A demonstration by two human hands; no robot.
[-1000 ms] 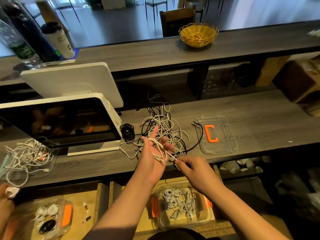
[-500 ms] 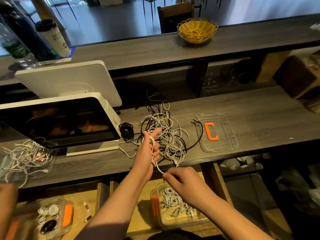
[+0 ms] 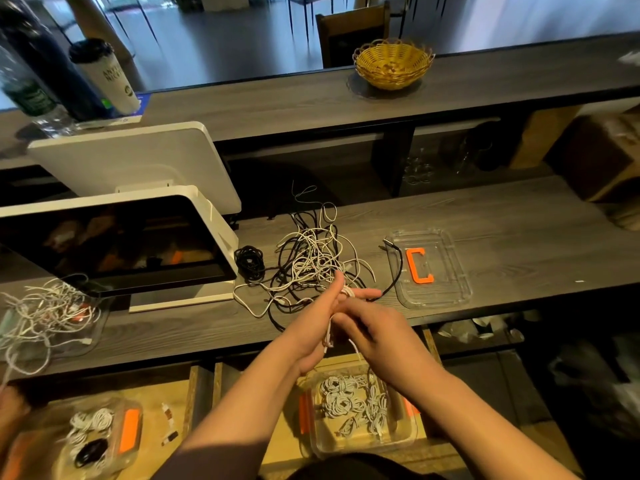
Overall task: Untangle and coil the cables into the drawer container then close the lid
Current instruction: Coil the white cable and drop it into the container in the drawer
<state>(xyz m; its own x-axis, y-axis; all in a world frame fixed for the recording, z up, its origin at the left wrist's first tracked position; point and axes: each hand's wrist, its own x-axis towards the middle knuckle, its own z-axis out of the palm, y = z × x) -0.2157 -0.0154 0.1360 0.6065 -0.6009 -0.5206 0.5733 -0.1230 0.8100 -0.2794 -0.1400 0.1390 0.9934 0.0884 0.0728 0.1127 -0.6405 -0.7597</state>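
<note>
The right hand (image 3: 377, 336) has moved up against the left hand (image 3: 313, 323); both grips now pinch one white cable (image 3: 329, 336) between them. Beyond the grip, the tangled cables (image 3: 311, 265) remain on the table (image 3: 502, 216); below it sits the drawer container (image 3: 360, 410).

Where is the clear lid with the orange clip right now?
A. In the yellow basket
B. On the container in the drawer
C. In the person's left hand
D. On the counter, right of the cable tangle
D: the lid lies flat on the counter, right of the cable tangle.
</note>
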